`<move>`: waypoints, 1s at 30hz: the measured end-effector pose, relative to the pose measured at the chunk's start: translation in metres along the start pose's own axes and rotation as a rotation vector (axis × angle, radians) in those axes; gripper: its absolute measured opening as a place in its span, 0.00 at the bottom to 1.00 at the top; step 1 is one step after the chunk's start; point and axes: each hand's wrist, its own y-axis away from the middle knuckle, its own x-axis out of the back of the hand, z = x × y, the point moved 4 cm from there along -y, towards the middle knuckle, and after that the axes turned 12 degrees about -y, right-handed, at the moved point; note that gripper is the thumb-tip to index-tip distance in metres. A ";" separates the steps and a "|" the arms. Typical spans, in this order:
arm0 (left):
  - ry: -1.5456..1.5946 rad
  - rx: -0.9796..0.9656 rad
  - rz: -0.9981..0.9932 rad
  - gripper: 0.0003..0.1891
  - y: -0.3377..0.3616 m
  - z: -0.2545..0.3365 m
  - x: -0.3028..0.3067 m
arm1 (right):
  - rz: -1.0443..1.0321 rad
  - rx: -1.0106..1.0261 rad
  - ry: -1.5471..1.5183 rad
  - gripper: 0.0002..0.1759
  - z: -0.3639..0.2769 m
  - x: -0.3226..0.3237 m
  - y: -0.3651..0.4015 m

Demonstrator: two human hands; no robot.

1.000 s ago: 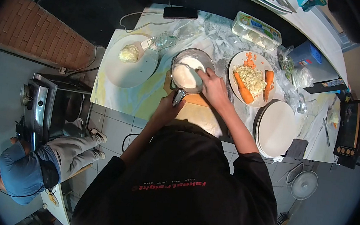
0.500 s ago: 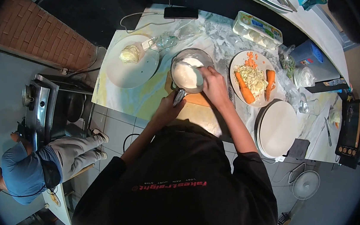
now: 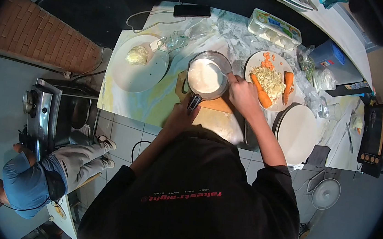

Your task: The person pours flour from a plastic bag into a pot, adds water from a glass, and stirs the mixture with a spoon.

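Observation:
A pan (image 3: 206, 76) with a white creamy mixture in it is over a wooden board (image 3: 218, 105). My left hand (image 3: 183, 114) is closed round the pan's dark handle. At the pan's right rim my right hand (image 3: 241, 92) grips a metal utensil, whose far end lies in the mixture. To the right, a plate (image 3: 252, 63) bears shredded vegetable, small orange pieces and carrots (image 3: 288, 86). On the left, a large white plate (image 3: 133, 79) holds a pale wrapped lump (image 3: 137, 55), with a clear plastic bag (image 3: 175, 42) at its edge.
Stacked plates (image 3: 296, 134) stand at the right front edge. An egg carton (image 3: 275, 28), a phone (image 3: 192, 11) and a blue container (image 3: 333, 64) line the back. A knife (image 3: 349, 138) lies far right. Another person (image 3: 33, 180) is at a stove on the left.
The pan has shifted slightly to the right. My right hand has moved right and a little down with the utensil, which now shows more clearly. My left hand still holds the handle.

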 end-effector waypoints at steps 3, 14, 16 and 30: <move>-0.001 -0.010 0.021 0.31 -0.001 -0.004 -0.001 | -0.002 -0.011 -0.011 0.17 -0.006 -0.001 0.013; 0.005 0.037 0.018 0.18 0.001 0.001 0.001 | 0.011 -0.351 -0.709 0.09 0.004 -0.030 0.025; 0.001 0.009 0.022 0.24 0.000 -0.004 -0.002 | 0.064 -0.319 -0.783 0.09 0.011 -0.039 0.025; -0.027 -0.019 0.006 0.27 0.002 -0.002 -0.004 | 0.239 -0.054 -0.525 0.08 -0.029 0.009 0.027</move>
